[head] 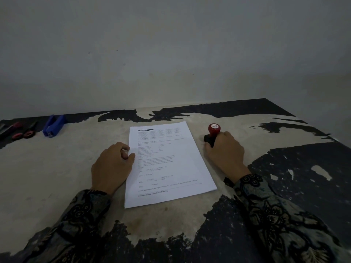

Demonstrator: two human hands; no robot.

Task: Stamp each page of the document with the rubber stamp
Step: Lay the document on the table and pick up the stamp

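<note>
Peeling table: left hand pinches the document edge; right hand seems to hold the rubber stamp, ready to lift and press.

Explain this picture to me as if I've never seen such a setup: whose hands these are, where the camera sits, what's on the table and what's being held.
There is no machine here, only a person at a table. The single picture comes from a camera worn on their head, looking forward and down, so you see their own hands and patterned sleeves.

On the worn table lies a printed document. The left hand rests at its left edge, fingers curled onto the paper. The right hand grips a rubber stamp with a red knob, standing on the table beside the document.

At the far left lie a blue stapler and scissors with red handles, both untouched.
</note>
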